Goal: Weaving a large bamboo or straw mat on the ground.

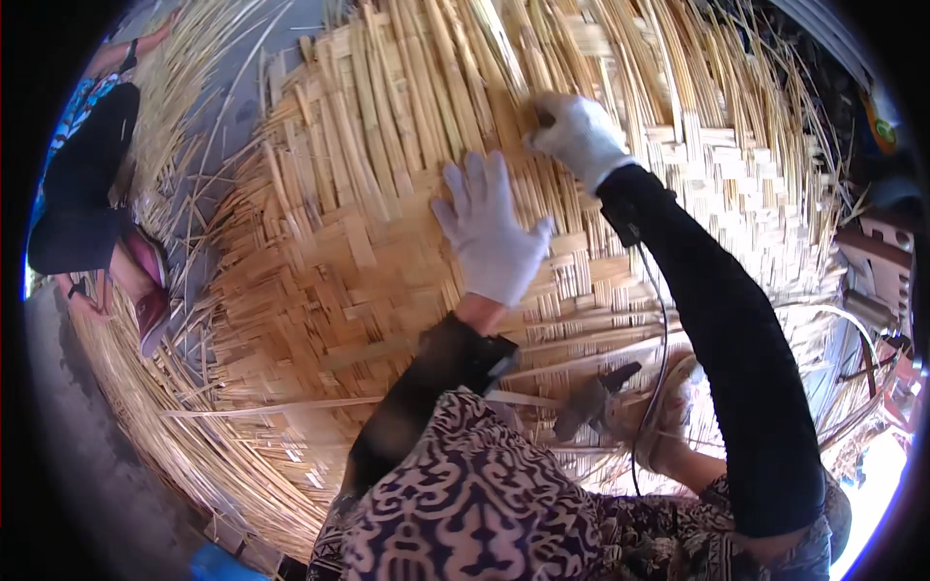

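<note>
A large mat woven from flat bamboo strips [291,320] spreads beneath both hands, its long strip ends running loose at the far side. My left hand [496,237], in a white glove, lies on the weave with its fingers spread and thumb out to the right. Just beyond it to the right, my right hand [583,140], also white-gloved, is closed with curled fingers among the unwoven strips [426,87]. What sits inside those fingers is hidden. Black sleeves cover both forearms, and a thin cable [665,310] hangs from the right cuff.
A grey object with a dark end [591,399] rests on the mat near my sandalled foot [668,416]. Another person [92,194] crouches at the far left beside loose strips [160,165]. Reddish metal parts [877,247] stand at the right edge.
</note>
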Demonstrator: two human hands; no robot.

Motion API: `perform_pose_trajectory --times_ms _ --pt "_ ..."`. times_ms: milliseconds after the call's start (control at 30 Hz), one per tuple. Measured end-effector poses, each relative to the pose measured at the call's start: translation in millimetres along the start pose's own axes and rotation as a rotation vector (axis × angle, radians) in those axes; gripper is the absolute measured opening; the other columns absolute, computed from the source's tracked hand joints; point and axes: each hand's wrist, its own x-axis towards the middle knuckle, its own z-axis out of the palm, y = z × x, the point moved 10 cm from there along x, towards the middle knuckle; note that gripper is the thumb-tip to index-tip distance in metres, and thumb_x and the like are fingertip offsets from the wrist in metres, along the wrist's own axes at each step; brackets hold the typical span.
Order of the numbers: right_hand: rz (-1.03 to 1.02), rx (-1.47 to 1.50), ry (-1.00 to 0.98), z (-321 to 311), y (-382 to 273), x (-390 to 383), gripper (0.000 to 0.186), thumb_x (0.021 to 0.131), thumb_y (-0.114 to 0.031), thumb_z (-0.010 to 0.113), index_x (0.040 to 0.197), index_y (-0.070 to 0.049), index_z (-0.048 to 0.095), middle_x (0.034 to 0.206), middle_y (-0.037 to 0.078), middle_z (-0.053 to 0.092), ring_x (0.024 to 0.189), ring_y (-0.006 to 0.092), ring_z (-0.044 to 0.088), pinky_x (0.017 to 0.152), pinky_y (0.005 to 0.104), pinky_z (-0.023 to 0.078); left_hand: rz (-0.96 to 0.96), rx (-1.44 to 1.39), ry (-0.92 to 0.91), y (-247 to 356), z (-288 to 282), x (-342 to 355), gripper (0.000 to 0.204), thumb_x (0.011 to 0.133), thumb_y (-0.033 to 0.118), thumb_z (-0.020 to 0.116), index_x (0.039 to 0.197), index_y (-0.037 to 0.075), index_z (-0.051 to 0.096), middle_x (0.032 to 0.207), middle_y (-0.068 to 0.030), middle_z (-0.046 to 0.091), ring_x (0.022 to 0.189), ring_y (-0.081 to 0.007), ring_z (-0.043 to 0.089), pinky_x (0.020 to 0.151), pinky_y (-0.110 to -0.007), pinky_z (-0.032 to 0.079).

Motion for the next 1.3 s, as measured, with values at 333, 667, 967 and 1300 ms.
perform_pose_trajectory --times_ms 333,667,967,1300 --pt "-0.166 0.022 -0.151 -45 -25 -70 0.021 0.083 -0.018 0.055 0.096 -0.002 0.06 0.079 0.009 0.064 0.073 0.0167 0.063 0.067 0.0264 0.051 -0.032 -0.923 -0.989 -76 -51 -182 0.022 0.077 0.019 0.058 0.094 0.005 0.064 0.083 -0.011 0.065 0.079 -0.0237 0.061 0.074 -0.031 0.045" --pt "-0.306 0.081 -0.388 2 -42 -110 0.015 0.079 -0.015 0.056 0.091 -0.005 0.06 0.082 0.01 0.061 0.074 0.0249 0.06 0.067 0.0328 0.048 -0.58 -0.602 -1.072 -91 99 -383 0.022 0.078 0.019 0.056 0.094 0.006 0.064 0.084 -0.0117 0.065 0.079 -0.025 0.061 0.074 -0.032 0.045" --pt "-0.552 0.119 -0.363 30 -49 -112 0.012 0.075 -0.009 0.058 0.087 -0.007 0.058 0.072 0.009 0.055 0.067 0.0283 0.054 0.058 0.0378 0.041 -1.085 -0.329 -0.969 -152 36 -525 0.022 0.078 0.02 0.055 0.094 0.007 0.064 0.085 -0.0123 0.064 0.079 -0.0261 0.061 0.074 -0.033 0.045" --pt "-0.671 -0.017 -0.372 20 -50 -111 0.018 0.072 -0.005 0.06 0.089 -0.009 0.055 0.064 0.009 0.047 0.057 0.0271 0.048 0.05 0.0381 0.037 -1.333 -0.468 -0.847 -98 62 -569 0.022 0.079 0.02 0.053 0.094 0.008 0.064 0.085 -0.013 0.064 0.08 -0.0274 0.061 0.074 -0.034 0.046"
